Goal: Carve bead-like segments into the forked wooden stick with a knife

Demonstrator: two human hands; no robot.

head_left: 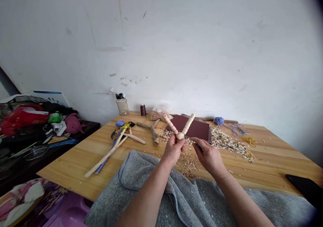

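A: I have the head view up. What do I log for the left hand [173, 150]?
B: The left hand is closed around the base of a peeled forked stick [180, 135], its two ringed prongs pointing up and apart. I place it above the tabletop [275, 146], in front of a maroon sheet [200, 128].
A: And the right?
B: I read the right hand [209, 155] as curled round a dark tool [198, 146], just beside the stick's base. The grip hides most of it; I cannot tell its type, nor whether it touches the wood.
A: Surroundings?
B: I note pale shavings [225, 141] spread right of the sheet, with a blue yarn ball [218, 121] behind them. To the left lies a bark-covered branch [153, 132], also forked. A grey towel [138, 169] drapes over the near edge, under both forearms [147, 193].
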